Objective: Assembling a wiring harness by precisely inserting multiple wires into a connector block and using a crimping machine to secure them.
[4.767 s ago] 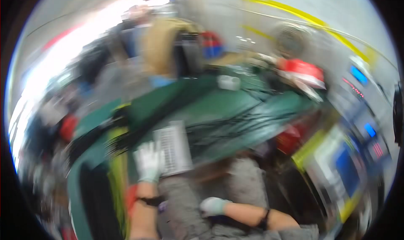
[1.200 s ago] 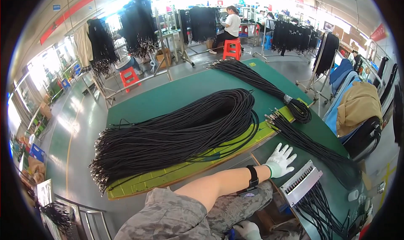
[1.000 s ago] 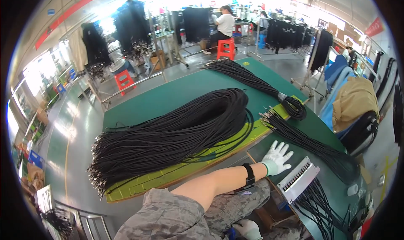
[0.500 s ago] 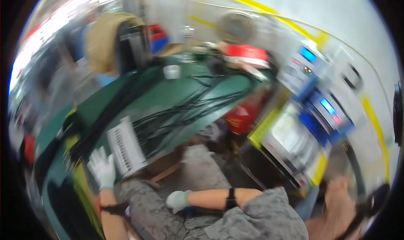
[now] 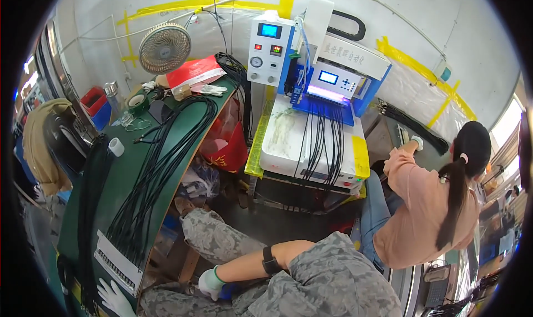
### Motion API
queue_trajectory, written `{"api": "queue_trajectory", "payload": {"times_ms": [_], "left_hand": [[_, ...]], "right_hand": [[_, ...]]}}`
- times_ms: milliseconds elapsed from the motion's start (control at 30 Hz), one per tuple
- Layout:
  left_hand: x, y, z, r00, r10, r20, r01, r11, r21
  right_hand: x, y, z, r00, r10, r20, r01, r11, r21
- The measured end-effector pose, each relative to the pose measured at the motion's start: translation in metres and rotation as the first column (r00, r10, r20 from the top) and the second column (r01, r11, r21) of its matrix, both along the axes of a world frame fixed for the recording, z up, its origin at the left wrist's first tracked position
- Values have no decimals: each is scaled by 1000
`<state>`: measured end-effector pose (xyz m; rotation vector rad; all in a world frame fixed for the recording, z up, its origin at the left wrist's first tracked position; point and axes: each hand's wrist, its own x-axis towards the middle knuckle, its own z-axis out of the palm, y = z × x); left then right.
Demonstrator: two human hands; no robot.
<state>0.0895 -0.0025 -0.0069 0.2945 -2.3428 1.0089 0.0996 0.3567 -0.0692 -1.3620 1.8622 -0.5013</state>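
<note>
My left hand (image 5: 114, 299), in a white glove, has its fingers spread at the near end of the green table, beside a white slotted bar (image 5: 117, 264). It appears to hold nothing. Long black cables (image 5: 155, 172) stretch from the bar toward the far side of the table. A dark bundle of cables (image 5: 91, 206) lies along the bar's left. Low over my thigh is my right hand (image 5: 211, 283), gloved in white with a green cuff; its fingers are turned away and hidden.
A white and blue machine (image 5: 311, 145) with lit screens has black cables hanging over its front. At right a co-worker (image 5: 427, 200) reaches toward another bench with cables (image 5: 413, 125). A fan (image 5: 165, 47), tape roll (image 5: 136, 100) and red package (image 5: 194, 72) are beyond my table (image 5: 130, 145).
My view has swung right and sharpened, bringing the machine toward the middle and the co-worker fully into sight. My left hand now appears lower in the picture, its fingers still spread.
</note>
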Motion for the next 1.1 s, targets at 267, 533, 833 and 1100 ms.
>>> {"api": "queue_trajectory", "payload": {"times_ms": [267, 533, 833, 1100], "left_hand": [[-7, 2, 5, 984, 99, 149, -140, 945, 296], [-10, 29, 25, 930, 167, 328, -351, 671, 653], [13, 11, 31, 987, 123, 102, -158, 689, 707], [1, 62, 46, 984, 79, 161, -177, 575, 799]], "right_hand": [[5, 8, -8, 999, -42, 25, 43, 999, -25], [16, 4, 5, 985, -163, 51, 165, 985, -44], [18, -20, 35, 966, -223, -127, 175, 936, -306], [10, 6, 3, 993, -100, -60, 78, 954, -288]]}}
